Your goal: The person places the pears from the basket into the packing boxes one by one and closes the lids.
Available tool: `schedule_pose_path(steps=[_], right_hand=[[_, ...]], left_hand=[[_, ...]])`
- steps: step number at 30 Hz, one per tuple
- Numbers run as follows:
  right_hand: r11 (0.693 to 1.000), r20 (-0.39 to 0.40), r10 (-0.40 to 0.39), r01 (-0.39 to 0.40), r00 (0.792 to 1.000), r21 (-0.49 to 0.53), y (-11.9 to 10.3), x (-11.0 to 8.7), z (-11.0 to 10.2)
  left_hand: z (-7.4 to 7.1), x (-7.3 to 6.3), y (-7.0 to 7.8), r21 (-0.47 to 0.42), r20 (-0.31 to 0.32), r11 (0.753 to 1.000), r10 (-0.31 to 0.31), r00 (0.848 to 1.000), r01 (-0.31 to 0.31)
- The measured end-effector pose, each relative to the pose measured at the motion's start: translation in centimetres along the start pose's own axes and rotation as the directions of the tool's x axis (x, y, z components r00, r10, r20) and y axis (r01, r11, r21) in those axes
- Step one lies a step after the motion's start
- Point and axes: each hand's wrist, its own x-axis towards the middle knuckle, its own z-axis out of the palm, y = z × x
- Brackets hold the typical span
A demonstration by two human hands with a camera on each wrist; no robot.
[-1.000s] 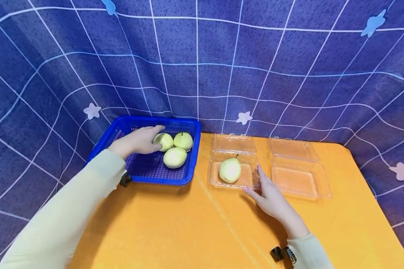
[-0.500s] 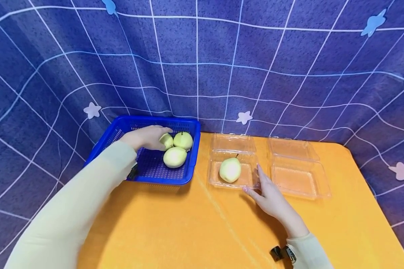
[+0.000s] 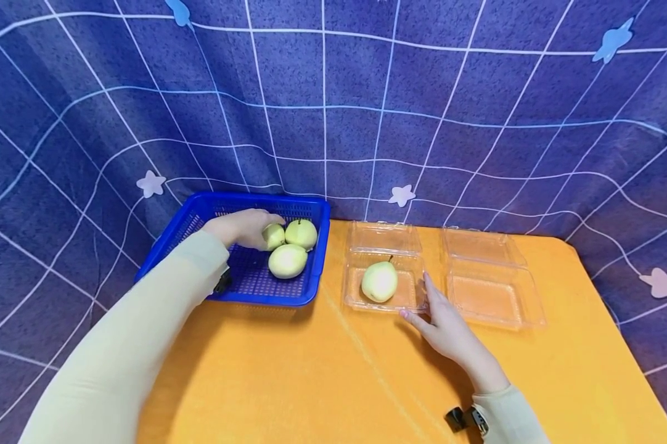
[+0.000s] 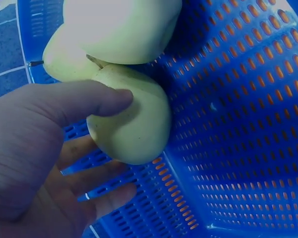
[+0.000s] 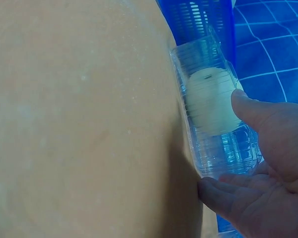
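Note:
In the head view, my left hand (image 3: 243, 227) reaches into the blue basket (image 3: 278, 300) and grips a pale green pear (image 3: 275, 237). The left wrist view shows my thumb over this pear (image 4: 139, 129) and the fingers spread around its far side. Two more pears lie against it, one at the back (image 3: 301, 235) and one in front (image 3: 287, 261). My right hand (image 3: 449, 327) touches the right side of an open clear plastic clamshell box (image 3: 410, 290), thumb and fingers extended at its rim. One pear (image 3: 380, 282) sits inside that box, stem up.
A second open clamshell box (image 3: 494, 299) stands to the right with nothing in it. Both lids lean back toward the blue grid-patterned curtain (image 3: 356, 135). An orange cloth (image 3: 289, 376) covers the table, whose right edge slopes away beyond the second box.
My left hand has moved right and closed around the nearest pear in the basket. The right hand stays at the box.

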Motion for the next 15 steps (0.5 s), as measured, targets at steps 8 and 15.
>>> schedule_pose_path(steps=[8, 15], right_hand=[[1.0, 0.004, -0.001, 0.001, 1.0, 0.0, 0.08, 0.07, 0.02], [1.0, 0.003, 0.004, -0.004, 1.0, 0.001, 0.08, 0.03, 0.11]], left_hand=[[0.15, 0.01, 0.13, 0.003, 0.006, 1.0, -0.029, 1.0, 0.029], [0.29, 0.23, 0.21, 0.021, 0.015, 0.998, -0.058, 0.998, 0.057]])
